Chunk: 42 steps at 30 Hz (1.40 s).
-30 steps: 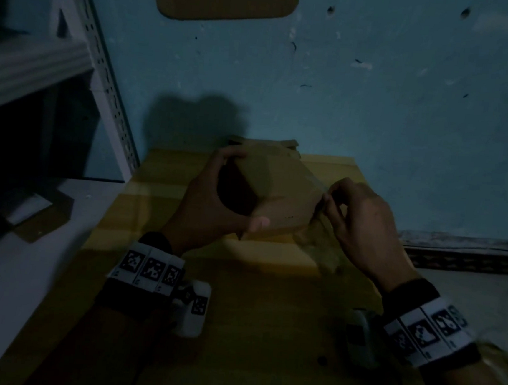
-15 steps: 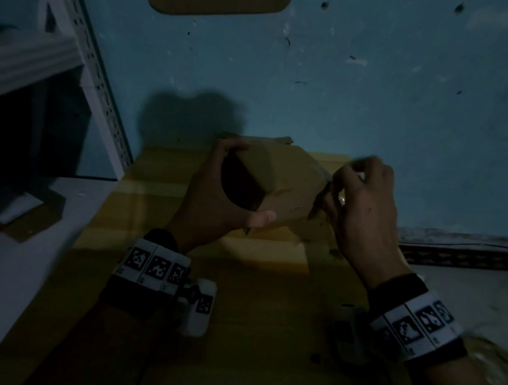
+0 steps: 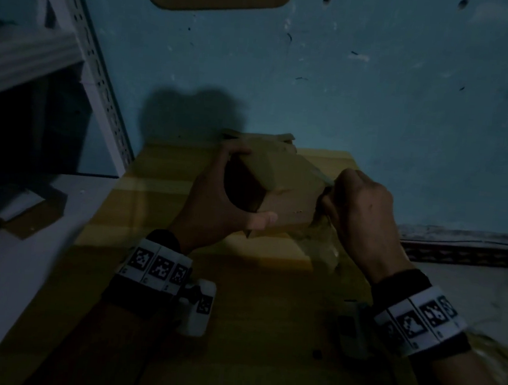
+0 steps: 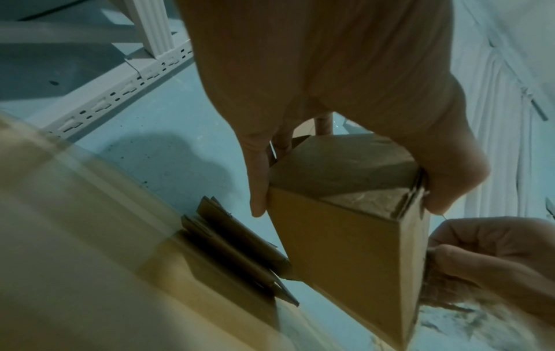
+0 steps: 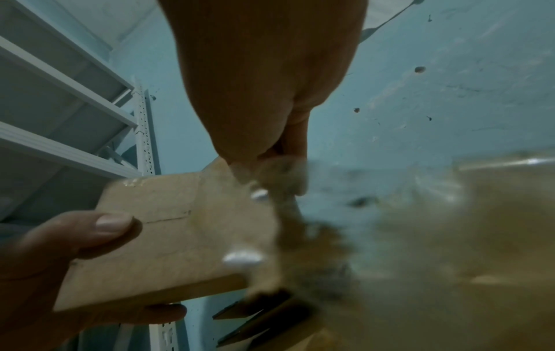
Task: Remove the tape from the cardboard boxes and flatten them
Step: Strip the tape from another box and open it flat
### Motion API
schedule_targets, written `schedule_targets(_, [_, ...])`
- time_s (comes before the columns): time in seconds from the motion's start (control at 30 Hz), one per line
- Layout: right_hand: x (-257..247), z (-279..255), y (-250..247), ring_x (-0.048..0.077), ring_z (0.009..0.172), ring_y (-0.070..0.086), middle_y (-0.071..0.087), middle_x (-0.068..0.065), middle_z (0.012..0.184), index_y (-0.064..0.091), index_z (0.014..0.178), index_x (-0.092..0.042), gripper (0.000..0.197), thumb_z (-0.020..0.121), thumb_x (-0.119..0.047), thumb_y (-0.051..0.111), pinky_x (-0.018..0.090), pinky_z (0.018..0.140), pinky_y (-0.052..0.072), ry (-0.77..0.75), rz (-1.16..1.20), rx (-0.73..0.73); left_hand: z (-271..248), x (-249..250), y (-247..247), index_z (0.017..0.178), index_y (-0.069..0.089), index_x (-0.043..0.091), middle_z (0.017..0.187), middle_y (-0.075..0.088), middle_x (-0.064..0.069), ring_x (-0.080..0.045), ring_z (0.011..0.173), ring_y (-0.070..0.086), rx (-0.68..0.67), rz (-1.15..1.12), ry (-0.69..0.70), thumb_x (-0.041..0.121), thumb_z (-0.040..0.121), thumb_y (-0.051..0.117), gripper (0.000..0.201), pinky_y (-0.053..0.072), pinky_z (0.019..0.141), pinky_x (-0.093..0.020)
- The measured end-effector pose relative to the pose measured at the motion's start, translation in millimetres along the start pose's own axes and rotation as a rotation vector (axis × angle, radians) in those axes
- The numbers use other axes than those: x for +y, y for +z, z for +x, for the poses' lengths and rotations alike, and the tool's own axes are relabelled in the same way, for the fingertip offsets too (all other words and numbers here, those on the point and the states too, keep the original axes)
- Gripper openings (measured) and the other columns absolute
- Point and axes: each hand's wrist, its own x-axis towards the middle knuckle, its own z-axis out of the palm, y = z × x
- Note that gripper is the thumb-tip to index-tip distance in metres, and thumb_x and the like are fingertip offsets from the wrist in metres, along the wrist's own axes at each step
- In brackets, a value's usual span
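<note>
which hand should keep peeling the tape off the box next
Right. The right hand already pinches the loose clear tape at the box's right edge, while the left hand grips the box off the table, steadying it.

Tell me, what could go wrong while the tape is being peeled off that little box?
The tape could tear partway, since the right hand pinches it only at the box's corner. The peeled strip hangs crumpled and might stick to itself or the fingers. The left hand holds the box in mid-air, so a hard pull could twist it loose.
</note>
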Motion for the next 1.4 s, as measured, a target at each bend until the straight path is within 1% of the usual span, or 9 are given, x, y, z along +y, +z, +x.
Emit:
schedule_targets(0.23, [9.6, -3.1, 8.3, 0.015, 0.055, 0.047, 0.054, 0.007, 0.065, 0.055, 0.072, -0.004, 0.020, 0.084, -0.007, 0.071, 0.020, 0.049, 0.030, 0.197, 0.101, 0.036, 0.2, -0.9, -1.7, 0.132, 0.040, 0.035, 0.123, 0.046, 0.032, 0.022, 0.111, 0.044, -0.009, 0.008, -0.027, 0.030, 0.052, 0.097, 0.098, 0.042, 0.079, 0.000])
schedule_targets(0.3, [8.4, -2.0, 8.9, 0.022, 0.056, 0.052, 0.058, 0.009, 0.065, 0.059, 0.072, -0.003, 0.017, 0.083, -0.008, 0.071, 0.031, 0.050, 0.036, 0.233, 0.151, 0.043, -0.5, -1.3, -3.6, 0.132, 0.041, 0.035, 0.125, 0.046, 0.031, 0.019, 0.114, 0.044, -0.002, 0.009, -0.026, 0.028, 0.052, 0.097, 0.098, 0.046, 0.085, -0.010])
schedule_targets(0.4, [7.2, 1.2, 6.1, 0.019, 0.059, 0.059, 0.063, 0.004, 0.064, 0.063, 0.069, -0.009, 0.018, 0.084, -0.008, 0.072, 0.033, 0.052, 0.045, 0.303, 0.310, 0.037, -1.8, -2.2, -10.7, 0.136, 0.040, 0.033, 0.132, 0.044, 0.029, 0.015, 0.121, 0.043, -0.004, -0.014, -0.029, 0.025, 0.055, 0.097, 0.099, 0.051, 0.096, -0.033])
schedule_targets(0.47, [7.8, 3.8, 3.8, 0.023, 0.071, 0.068, 0.071, 0.007, 0.073, 0.068, 0.073, -0.007, 0.016, 0.089, -0.006, 0.069, 0.044, 0.067, 0.058, 0.364, 0.472, 0.009, -2.5, -3.1, -17.0, 0.139, 0.039, 0.032, 0.135, 0.042, 0.031, 0.012, 0.126, 0.041, -0.015, -0.006, -0.009, 0.028, 0.055, 0.096, 0.102, 0.049, 0.101, -0.037])
schedule_targets(0.57, [9.8, 4.9, 0.5, 0.030, 0.084, 0.072, 0.074, 0.012, 0.085, 0.069, 0.082, -0.004, 0.019, 0.098, -0.006, 0.059, 0.053, 0.086, 0.060, 0.452, 0.716, -0.011, -2.7, -3.8, -23.1, 0.140, 0.039, 0.030, 0.141, 0.040, 0.024, 0.005, 0.131, 0.039, -0.026, 0.013, 0.036, 0.033, 0.054, 0.093, 0.102, 0.047, 0.105, -0.039])
schedule_targets(0.73, [6.5, 3.3, 0.8, 0.016, 0.076, 0.072, 0.074, 0.000, 0.079, 0.069, 0.081, -0.013, 0.028, 0.085, -0.037, 0.082, 0.040, 0.072, 0.060, 0.394, 0.515, -0.023, -3.0, -3.9, -20.9, 0.139, 0.041, 0.033, 0.143, 0.041, 0.014, -0.005, 0.133, 0.040, -0.041, 0.078, 0.041, 0.035, 0.050, 0.095, 0.104, 0.046, 0.106, -0.048])
schedule_targets(0.87, [9.9, 3.1, 2.1, 0.008, 0.073, 0.071, 0.074, -0.002, 0.079, 0.068, 0.080, -0.013, 0.026, 0.078, -0.030, 0.087, 0.037, 0.069, 0.060, 0.408, 0.459, -0.047, -3.7, -2.7, -17.3, 0.137, 0.042, 0.034, 0.143, 0.041, 0.009, -0.009, 0.132, 0.042, -0.052, 0.097, 0.047, 0.030, 0.050, 0.097, 0.104, 0.046, 0.105, -0.048])
schedule_targets(1.07, [16.4, 3.2, 2.3, 0.017, 0.074, 0.070, 0.072, 0.001, 0.076, 0.067, 0.077, -0.014, 0.021, 0.079, -0.021, 0.087, 0.040, 0.070, 0.059, 0.399, 0.446, -0.033, -3.2, 0.1, -16.1, 0.138, 0.041, 0.034, 0.143, 0.041, 0.011, -0.010, 0.132, 0.042, -0.059, 0.118, 0.060, 0.030, 0.049, 0.096, 0.105, 0.047, 0.103, -0.048])
schedule_targets(1.4, [17.8, 1.0, 6.3, 0.015, 0.078, 0.068, 0.072, -0.003, 0.083, 0.076, 0.081, -0.018, 0.007, 0.086, -0.021, 0.081, 0.039, 0.072, 0.056, 0.261, 0.229, -0.037, -3.6, 3.3, -11.4, 0.139, 0.042, 0.030, 0.142, 0.040, 0.011, -0.010, 0.131, 0.043, -0.066, 0.153, 0.096, 0.029, 0.049, 0.098, 0.106, 0.048, 0.102, -0.049])
